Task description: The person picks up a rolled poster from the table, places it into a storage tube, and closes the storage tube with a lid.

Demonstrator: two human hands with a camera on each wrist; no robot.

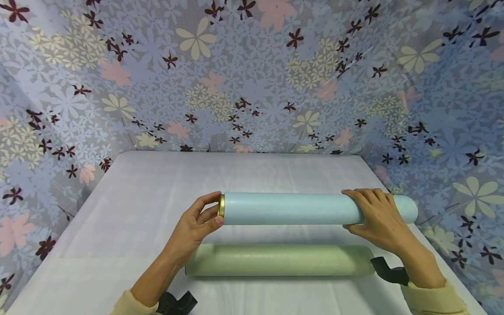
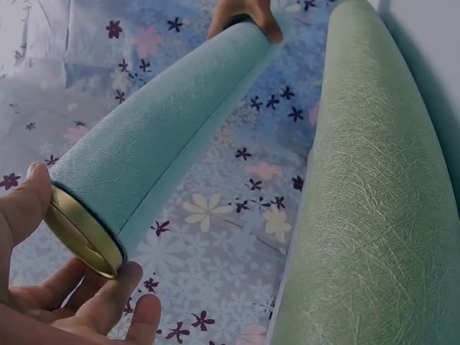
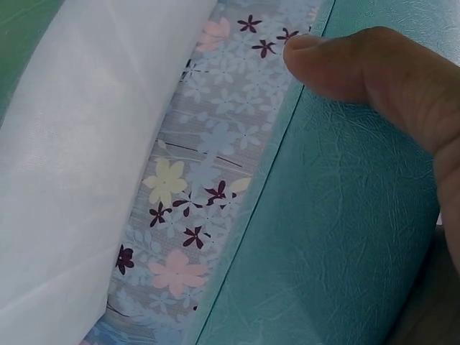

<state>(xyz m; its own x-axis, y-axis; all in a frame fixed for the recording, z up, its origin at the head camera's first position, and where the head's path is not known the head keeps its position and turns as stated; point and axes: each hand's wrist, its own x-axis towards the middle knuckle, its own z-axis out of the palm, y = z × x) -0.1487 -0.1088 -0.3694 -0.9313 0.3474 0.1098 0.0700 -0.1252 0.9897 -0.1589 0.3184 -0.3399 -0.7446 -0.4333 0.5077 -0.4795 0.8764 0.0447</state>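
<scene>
A long light-blue cylindrical tube (image 1: 283,209) with leather-like texture is held level above the white-covered table. My left hand (image 1: 198,218) pinches its left end, thumb and fingers on the gold metal end cap (image 2: 85,233). Toward the right end, my right hand (image 1: 379,216) grips the tube from above, fingers over the top and thumb below. A straight seam runs along the tube's side in both wrist views. Nearer to me, a pale green tube (image 1: 279,260) lies on the table, parallel to the blue one and touched by neither hand.
The white-covered table (image 1: 236,168) reaches back to a floral-patterned cloth (image 1: 252,78), which hangs behind it and along both sides. Black straps (image 1: 177,302) show at both wrists.
</scene>
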